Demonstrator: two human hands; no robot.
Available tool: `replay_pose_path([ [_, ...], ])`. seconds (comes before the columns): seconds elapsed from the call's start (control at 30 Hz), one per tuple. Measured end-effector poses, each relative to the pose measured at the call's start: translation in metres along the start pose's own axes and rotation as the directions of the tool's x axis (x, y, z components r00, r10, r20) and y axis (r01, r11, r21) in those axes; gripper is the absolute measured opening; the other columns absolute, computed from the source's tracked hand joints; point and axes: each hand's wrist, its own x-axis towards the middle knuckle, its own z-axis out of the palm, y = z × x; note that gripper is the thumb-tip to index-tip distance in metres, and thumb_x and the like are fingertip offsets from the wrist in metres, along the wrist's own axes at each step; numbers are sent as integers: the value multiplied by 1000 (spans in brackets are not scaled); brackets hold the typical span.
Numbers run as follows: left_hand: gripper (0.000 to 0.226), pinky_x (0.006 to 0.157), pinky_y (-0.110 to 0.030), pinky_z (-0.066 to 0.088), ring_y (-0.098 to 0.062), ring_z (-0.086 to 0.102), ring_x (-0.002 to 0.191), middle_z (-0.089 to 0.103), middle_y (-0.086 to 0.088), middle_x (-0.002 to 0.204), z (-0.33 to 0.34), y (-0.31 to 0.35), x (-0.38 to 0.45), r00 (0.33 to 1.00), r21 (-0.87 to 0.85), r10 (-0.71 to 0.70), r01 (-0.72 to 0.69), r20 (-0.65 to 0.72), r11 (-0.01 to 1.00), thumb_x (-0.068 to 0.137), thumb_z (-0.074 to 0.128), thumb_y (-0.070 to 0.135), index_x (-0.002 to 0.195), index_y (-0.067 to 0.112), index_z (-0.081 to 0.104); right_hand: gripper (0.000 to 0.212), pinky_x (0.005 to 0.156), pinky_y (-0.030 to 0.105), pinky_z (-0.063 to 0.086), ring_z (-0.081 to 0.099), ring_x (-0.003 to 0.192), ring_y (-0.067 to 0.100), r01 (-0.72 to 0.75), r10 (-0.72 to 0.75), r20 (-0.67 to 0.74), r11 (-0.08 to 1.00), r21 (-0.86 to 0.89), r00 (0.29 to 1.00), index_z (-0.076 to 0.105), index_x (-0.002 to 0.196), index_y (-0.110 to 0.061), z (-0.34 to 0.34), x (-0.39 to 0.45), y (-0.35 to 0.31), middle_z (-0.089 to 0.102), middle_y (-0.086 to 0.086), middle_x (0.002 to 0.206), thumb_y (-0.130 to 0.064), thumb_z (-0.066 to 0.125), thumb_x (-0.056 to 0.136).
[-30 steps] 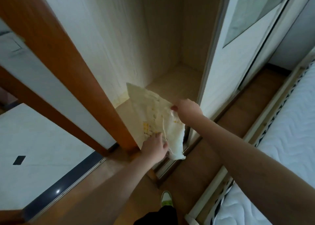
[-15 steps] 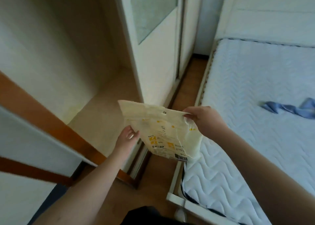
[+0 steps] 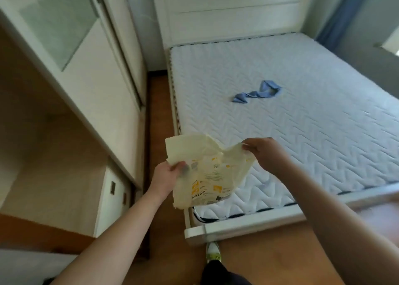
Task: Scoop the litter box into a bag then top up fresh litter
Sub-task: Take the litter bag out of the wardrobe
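Both hands hold a cream plastic bag [image 3: 207, 172] with yellow print. The left hand [image 3: 166, 176] grips its left edge, fingers curled round the film; the right hand [image 3: 262, 152] pinches its upper right corner. The bag sags between them, above the bare mattress [image 3: 302, 116] corner.

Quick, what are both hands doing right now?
Left hand: grips the left edge of the bag.
Right hand: pinches the bag's top right edge.
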Motion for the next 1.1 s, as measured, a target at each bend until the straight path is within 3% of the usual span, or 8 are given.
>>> replay_pose_path([
  [0.1, 18, 70, -31, 55, -12, 69, 83, 74, 4, 88, 28, 9, -8, 999, 38, 37, -38, 23, 999, 91, 62, 40, 90, 26, 74, 23, 81, 37, 51, 64, 95, 30, -131, 127, -81, 990, -49, 989, 70, 109, -29, -8, -35, 34, 72, 5, 101, -33, 52, 96],
  [0.2, 35, 69, -44, 54, -24, 69, 74, 73, -7, 76, 59, 17, -18, 994, 129, 85, -94, 71, 987, 89, 61, 47, 80, 15, 74, 23, 75, 35, 50, 63, 93, 30, -257, 245, -145, 964, -70, 959, 68, 109, -34, -19, -75, 71, 71, 5, 101, -35, 48, 96],
  [0.4, 25, 68, -43, 54, -22, 70, 75, 74, -4, 75, 134, 55, -56, 964, 114, 157, -185, 216, 976, 87, 68, 41, 77, 19, 74, 21, 76, 36, 48, 62, 98, 29, -426, 414, -273, 904, 15, 868, 68, 107, -27, -41, -151, 127, 70, 5, 104, -30, 50, 96],
  [0.6, 48, 55, -32, 43, -22, 59, 57, 62, -9, 59, 234, 84, -98, 887, 196, 340, -410, 313, 891, 88, 64, 47, 66, 4, 62, 31, 100, 37, 38, 54, 118, 22, -418, 394, -493, 906, 67, 776, 58, 126, -21, -57, -224, 166, 63, -1, 125, -29, 53, 96],
  [0.73, 51, 53, -37, 42, -24, 55, 54, 57, -9, 54, 306, 104, -124, 849, 211, 393, -482, 354, 851, 89, 63, 46, 61, 4, 55, 36, 101, 30, 34, 47, 120, 16, -381, 309, -634, 924, 25, 708, 57, 127, -19, -75, -274, 191, 59, -2, 127, -28, 56, 92],
  [0.8, 53, 52, -35, 42, -22, 55, 52, 56, -6, 52, 342, 108, -136, 829, 197, 417, -510, 373, 837, 87, 62, 50, 60, 5, 57, 32, 96, 31, 40, 54, 112, 17, -343, 287, -620, 939, 30, 731, 62, 119, -20, -87, -294, 209, 63, -3, 119, -32, 51, 92],
  [0.93, 44, 54, -37, 43, -22, 58, 53, 60, -5, 53, 414, 115, -163, 818, 205, 399, -510, 414, 835, 87, 66, 43, 63, 6, 65, 28, 86, 34, 50, 61, 91, 10, -342, 370, -377, 929, 141, 849, 64, 114, -23, -114, -323, 238, 66, -9, 105, -38, 47, 97],
  [1.1, 30, 50, -33, 42, -18, 58, 53, 66, -3, 60, 499, 142, -195, 733, 130, 472, -597, 490, 792, 91, 65, 25, 69, 5, 70, 42, 85, 36, 48, 59, 96, 14, -462, 501, -270, 865, 195, 822, 58, 115, -25, -144, -331, 274, 64, -8, 107, -57, 42, 94],
])
